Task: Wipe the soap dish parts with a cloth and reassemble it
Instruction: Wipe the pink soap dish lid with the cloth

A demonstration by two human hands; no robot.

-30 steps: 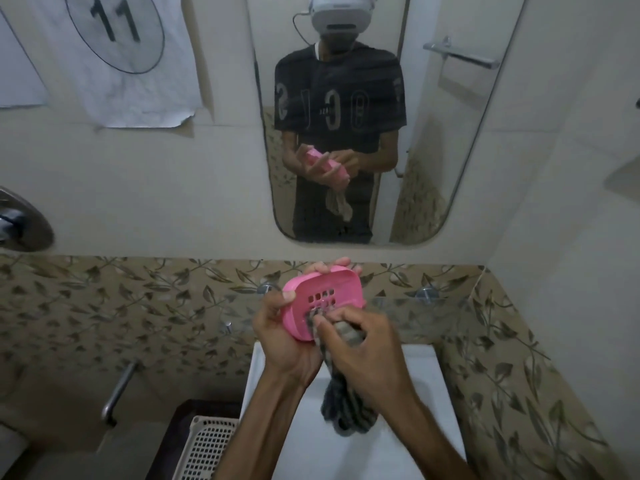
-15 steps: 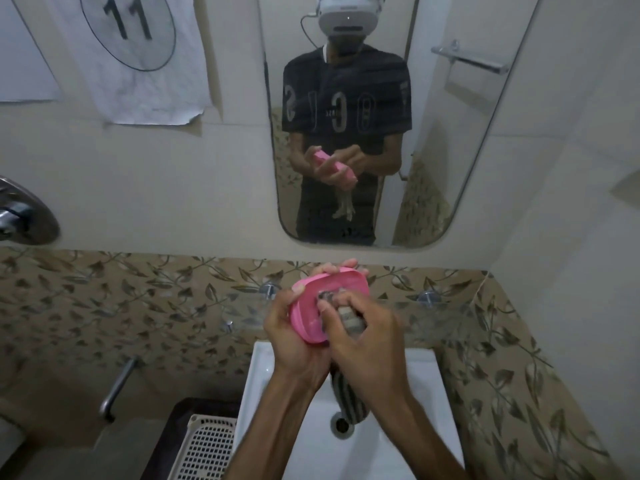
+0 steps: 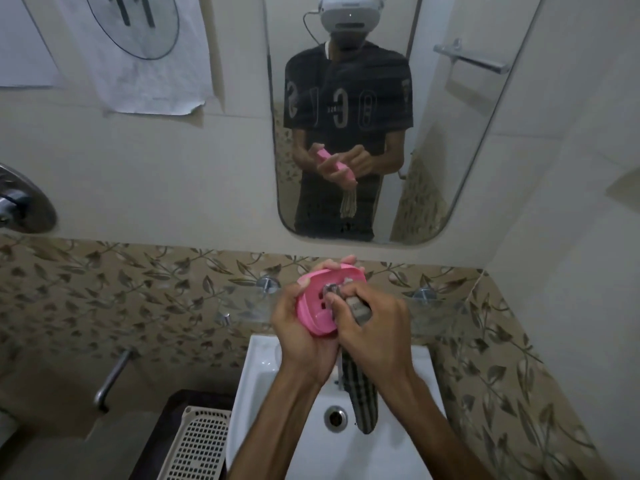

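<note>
Pink soap dish part (image 3: pixel 313 311) is held on edge above the back edge of the white basin (image 3: pixel 263 375), its hollow slotted face turned toward the right hand. Only this one part is visible; where the other part lies I cannot tell.

Left hand (image 3: pixel 301 337) grips the part, thumb curled over the near rim, fingertips (image 3: pixel 341 262) showing over the far rim. Right hand (image 3: pixel 377 332) has its fingers closed together round a bunched striped cloth (image 3: pixel 360 393) and presses the wad into the hollow. The loose tail of the cloth hangs down into the basin, ending just beside the drain (image 3: pixel 336 416).

Risks, as judged:
- The hold is on the rims only, so a hard push from the cloth could lever the part out of the left hand. It would drop into the basin, and plastic may crack or bounce out.
- The tail may touch wet basin surface near the drain and carry water back onto the part.
- Cloth threads may catch in the slots during a stroke.
- The wad covers only the middle, so corners of the hollow may be missed.

Mirror (image 3: pixel 450 168) on the wall behind the basin shows the same grip from the front.
</note>
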